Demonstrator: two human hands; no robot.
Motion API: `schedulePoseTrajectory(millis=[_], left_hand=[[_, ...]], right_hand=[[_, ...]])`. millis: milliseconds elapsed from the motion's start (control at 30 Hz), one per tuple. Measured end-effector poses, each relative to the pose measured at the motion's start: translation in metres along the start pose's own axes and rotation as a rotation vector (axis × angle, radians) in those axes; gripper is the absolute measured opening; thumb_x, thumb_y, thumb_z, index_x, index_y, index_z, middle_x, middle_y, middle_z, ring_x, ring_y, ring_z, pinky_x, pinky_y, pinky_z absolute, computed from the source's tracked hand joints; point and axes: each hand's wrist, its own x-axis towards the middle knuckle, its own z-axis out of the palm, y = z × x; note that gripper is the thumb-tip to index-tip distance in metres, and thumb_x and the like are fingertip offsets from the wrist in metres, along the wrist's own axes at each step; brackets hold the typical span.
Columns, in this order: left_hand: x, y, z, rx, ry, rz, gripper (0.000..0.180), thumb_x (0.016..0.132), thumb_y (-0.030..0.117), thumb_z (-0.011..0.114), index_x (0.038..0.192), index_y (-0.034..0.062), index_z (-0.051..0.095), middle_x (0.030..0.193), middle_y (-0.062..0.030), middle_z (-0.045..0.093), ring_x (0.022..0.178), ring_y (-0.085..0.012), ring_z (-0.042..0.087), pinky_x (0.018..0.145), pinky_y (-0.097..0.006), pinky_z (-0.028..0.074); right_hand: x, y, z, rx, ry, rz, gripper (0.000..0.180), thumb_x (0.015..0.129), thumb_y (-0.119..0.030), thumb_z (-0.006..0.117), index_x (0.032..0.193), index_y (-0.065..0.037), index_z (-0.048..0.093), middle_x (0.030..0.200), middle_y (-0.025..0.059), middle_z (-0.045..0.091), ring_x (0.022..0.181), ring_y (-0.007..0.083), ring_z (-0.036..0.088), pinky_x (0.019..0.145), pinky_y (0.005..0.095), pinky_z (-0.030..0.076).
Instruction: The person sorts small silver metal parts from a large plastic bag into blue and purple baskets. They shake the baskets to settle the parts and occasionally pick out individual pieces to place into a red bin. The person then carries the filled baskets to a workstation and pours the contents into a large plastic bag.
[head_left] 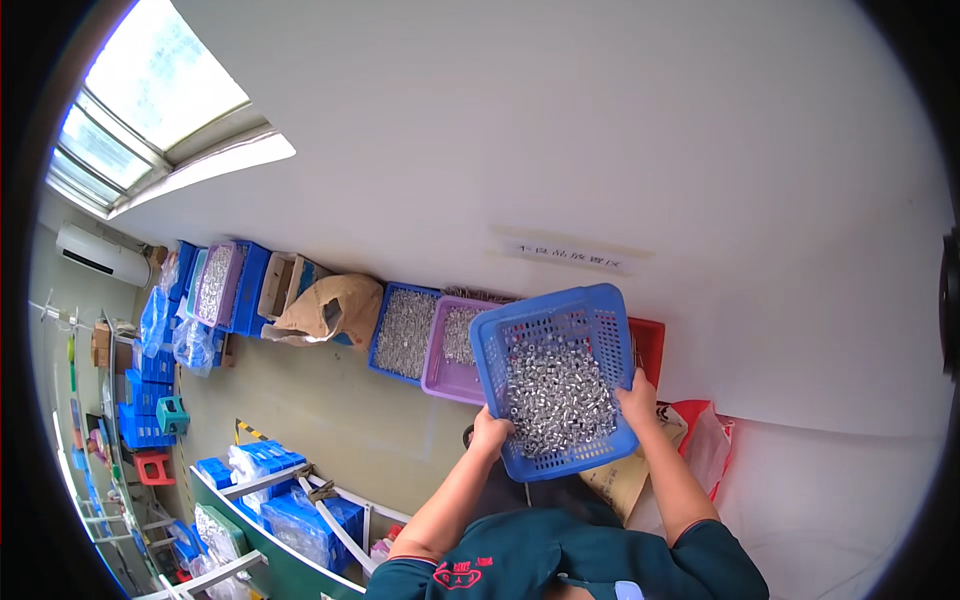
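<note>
Pale wall (pixel 620 150), greenish floor (pixel 310 392) beyond held blue basket (pixel 545 308)

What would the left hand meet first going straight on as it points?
Likely the rectangular blue perforated plastic basket, whose side the left hand grips; depth beyond it is hard to judge.

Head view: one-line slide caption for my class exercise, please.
Left fingers and right fingers hold a perforated blue plastic basket of small silvery metal pieces near a pale wall.

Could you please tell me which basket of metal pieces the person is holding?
The blue perforated basket, gripped by the left hand and right hand; the nearby purple basket and blue bin to its left are unheld.
</note>
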Motion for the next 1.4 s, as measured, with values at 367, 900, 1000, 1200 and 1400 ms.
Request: schedulePoseTrajectory(millis=[367,900,1000,1200,1400], left_hand=[[-0.042,0.039,0.005,-0.071,0.042,-0.100,0.057,0.060,-0.014,0.053,0.115,0.0002,0.057,0.076,-0.0042,0.055,0.062,-0.0159,0.052,0.052,-0.027,0.042],[-0.062,0.055,-0.004,-0.156,0.064,-0.108,0.058,0.059,-0.015,0.054,0.115,0.0005,0.058,0.086,-0.0058,0.061,0.074,-0.0175,0.056,0.062,-0.028,0.046],[-0.063,0.057,-0.001,-0.178,0.067,-0.110,0.055,0.059,-0.014,0.054,0.113,-0.0010,0.058,0.082,-0.0046,0.059,0.071,-0.0168,0.055,0.061,-0.028,0.044],[-0.064,0.048,-0.011,-0.174,0.129,-0.155,0.061,0.059,-0.015,0.055,0.117,0.0021,0.057,0.088,-0.0076,0.063,0.074,-0.0202,0.058,0.062,-0.031,0.048],[-0.072,0.026,-0.044,-0.249,0.281,-0.147,0.049,0.056,-0.014,0.055,0.103,0.0003,0.059,0.082,-0.0083,0.062,0.068,-0.0215,0.058,0.057,-0.032,0.047]], right_hand=[[0.035,-0.098,0.003,-0.599,0.138,-1.004,0.020,0.073,-0.011,0.056,0.091,-0.005,0.064,0.090,0.0076,0.061,0.091,0.0250,0.055,0.078,0.0385,0.041],[0.077,-0.124,0.044,-0.843,0.036,-1.040,0.015,0.075,-0.015,0.055,0.079,-0.006,0.066,0.080,0.0107,0.064,0.082,0.0242,0.059,0.075,0.0400,0.042],[0.089,-0.117,0.059,-0.956,0.087,-1.045,0.015,0.075,-0.011,0.055,0.080,-0.004,0.066,0.081,0.0115,0.063,0.079,0.0249,0.059,0.073,0.0402,0.042],[0.086,-0.137,0.049,-0.835,-0.067,-1.069,0.013,0.075,-0.014,0.058,0.080,-0.005,0.066,0.082,0.0104,0.063,0.079,0.0268,0.059,0.071,0.0411,0.044],[0.068,-0.144,-0.021,-0.234,0.178,-0.637,0.009,0.078,-0.015,0.064,0.081,-0.007,0.063,0.081,0.0112,0.061,0.079,0.0321,0.059,0.069,0.0451,0.046]])
